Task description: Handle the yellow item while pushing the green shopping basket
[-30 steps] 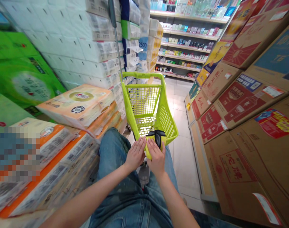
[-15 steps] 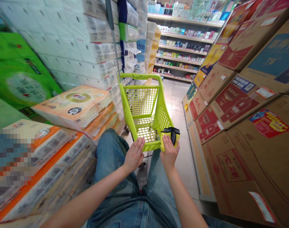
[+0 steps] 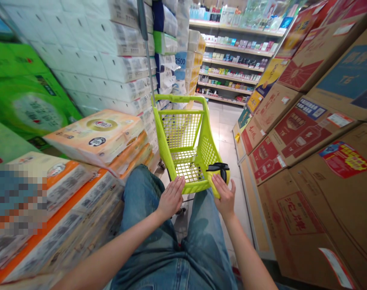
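Head view: hands apart; the left hand (image 3: pixel 171 196) lies flat at the near rim of the cart (image 3: pixel 196 186), likely steadying it; the right hand (image 3: pixel 224 196), thumb out, overlaps the cloth (image 3: pixel 217 167) at the right corner, probably pressing it there.

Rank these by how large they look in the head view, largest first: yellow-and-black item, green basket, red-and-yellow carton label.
1. Green basket
2. Red-and-yellow carton label
3. Yellow-and-black item, judged by its visible part; the right hand covers some of it.
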